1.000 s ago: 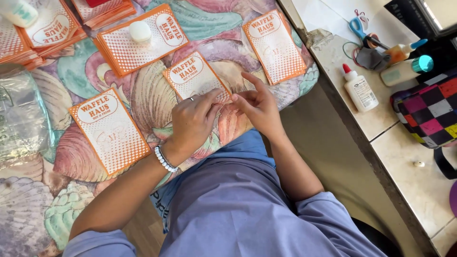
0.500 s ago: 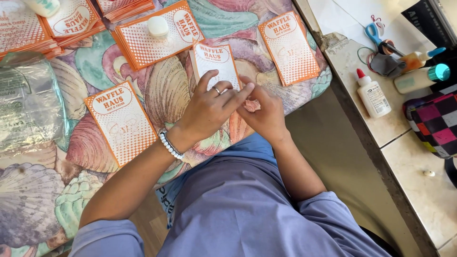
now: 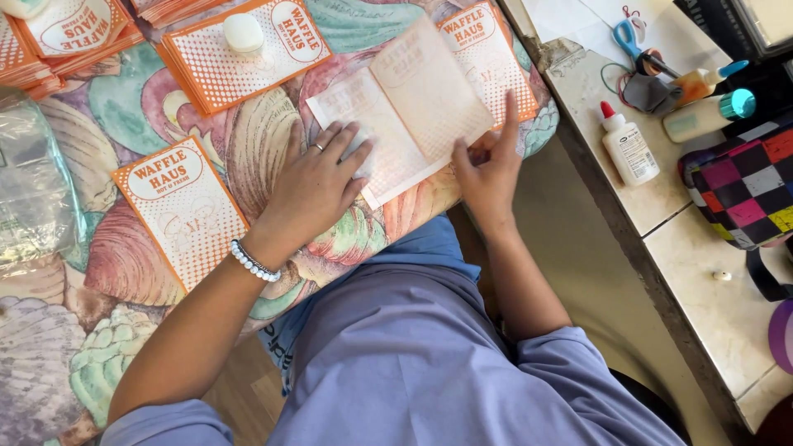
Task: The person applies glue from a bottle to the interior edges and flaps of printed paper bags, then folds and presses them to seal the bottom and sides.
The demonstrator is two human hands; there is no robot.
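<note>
While the folded card (image 3: 405, 116) lies opened out on the shell-patterned cushion (image 3: 140, 99), blank inner faces up, it looks ready to spring shut or skew. The left hand (image 3: 310, 186) presses flat on the lower-left panel, fingers spread, palm down, gripping nothing. The right hand (image 3: 487, 165) lifts the right-hand panel, forefinger straight up along its edge and thumb seemingly tucked under the bottom edge; this grip is loose, a pinch at the margin rather than a closed fist. Because the cushion is soft and rounded, I judge that hard pressure could put a crooked crease in the card, and the raised panel could buckle if the pinch slips. The card sits at the cushion's near edge, above the person's lap, so a nudge could tip it off.

Counting outward: one opened card in hand; three single orange dotted cards lying face up, one to the left (image 3: 182, 211), one further back with a small white round cap (image 3: 244, 33) on it, one half hidden behind the raised panel (image 3: 487, 49); at least two stacks of the same cards at the far left (image 3: 70, 33). On the tiled desk (image 3: 702, 239) to the right I count one white glue bottle with red tip (image 3: 628, 149), two more bottles (image 3: 706, 103), one pair of blue-handled scissors (image 3: 632, 37), and one chequered bag (image 3: 747, 186).
</note>
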